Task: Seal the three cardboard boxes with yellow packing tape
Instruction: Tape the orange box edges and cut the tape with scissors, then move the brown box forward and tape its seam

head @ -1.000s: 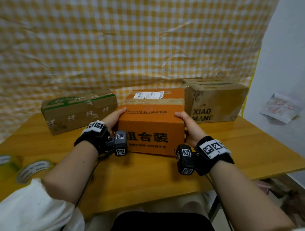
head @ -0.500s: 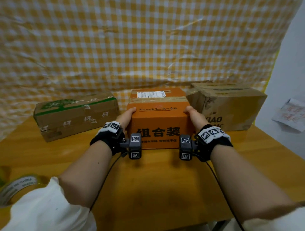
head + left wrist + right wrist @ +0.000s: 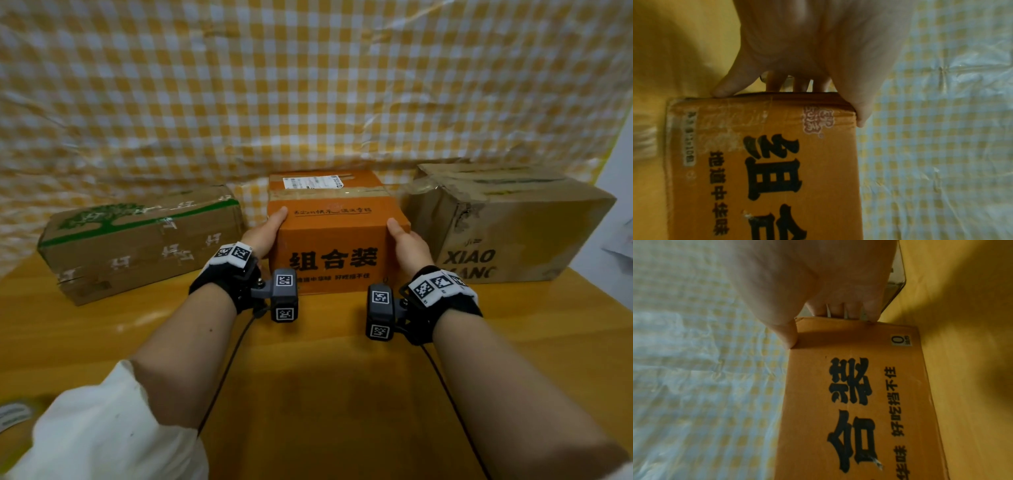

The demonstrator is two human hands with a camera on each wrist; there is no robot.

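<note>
1. Cardboard first, far left: the long brown cardboard box with the green tree print (image 3: 137, 240) sits on the yellow wooden table (image 3: 325, 377), angled a bit, patchy clear tape on its front. A sliver of what might be a tape roll (image 3: 12, 416) peeks in at the bottom-left edge, too cropped to be sure.
2. Our left hand (image 3: 265, 233) is curled onto the left side of the orange cardboard box with black Chinese lettering (image 3: 332, 246), thumb on the top edge, fingers wrapped down the side where the wrist view shows them.
3. That orange box sits in the middle on the table, just in front of the yellow-and-white checked plastic sheet (image 3: 308, 85). White shipping label (image 3: 313, 181) and a strip of brownish tape across the top.
4. Our right hand (image 3: 407, 245) mirrors it on the right side, thumb at the top corner, fingers curled behind.
5. Right of that: the battered brown cardboard box printed XIAO (image 3: 507, 226), close beside our right hand.
6. What could go wrong, we reckon: knuckles catch the XIAO box since the gap's tight, or the squeeze caves the orange box's sides. Also both hands are busy and no tape's within easy reach.
</note>
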